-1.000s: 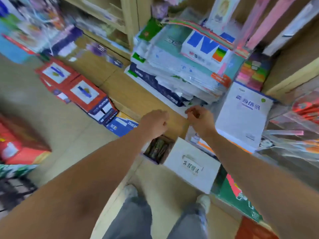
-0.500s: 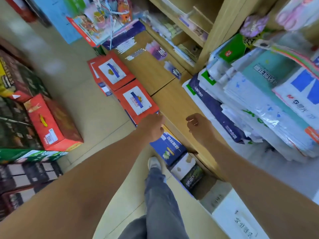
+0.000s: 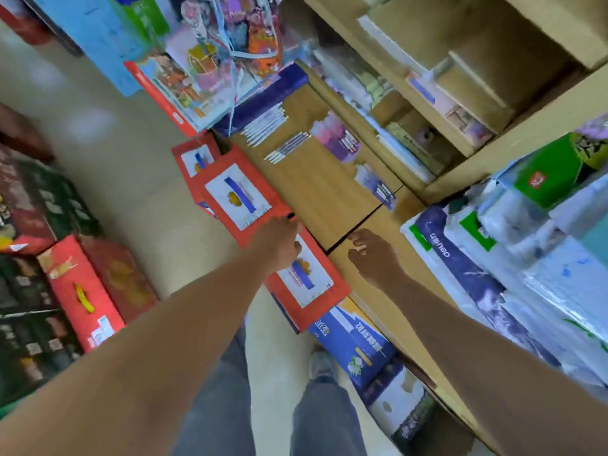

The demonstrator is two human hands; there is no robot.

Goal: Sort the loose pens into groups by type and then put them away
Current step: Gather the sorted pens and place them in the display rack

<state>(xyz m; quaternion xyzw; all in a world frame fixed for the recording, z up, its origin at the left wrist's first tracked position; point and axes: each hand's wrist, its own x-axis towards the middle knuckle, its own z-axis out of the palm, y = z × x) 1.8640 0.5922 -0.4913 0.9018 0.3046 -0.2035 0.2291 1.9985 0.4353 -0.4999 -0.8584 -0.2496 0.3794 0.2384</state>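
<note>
A long wooden worktop [image 3: 316, 189] runs diagonally from the upper middle of the frame to the lower right. Shelves [image 3: 460, 77] stand above it at upper right, and stacked paper packs [image 3: 526, 258] fill the right side. Red boxes [image 3: 240, 199] lean against its front edge at centre. Two bare arms reach in from the bottom. The left hand [image 3: 279, 240], at centre over a red box, is curled with its back to the camera, and whether it holds anything cannot be told. The right hand [image 3: 371, 258], just to its right over the worktop, is loosely curled and looks empty. The hands are apart. Higher up the worktop lie two neat rows, white pens [image 3: 263, 125] and darker pens [image 3: 288, 148], near purple packets [image 3: 339, 139]. Sorting looks partly done; nothing appears put away yet.
</note>
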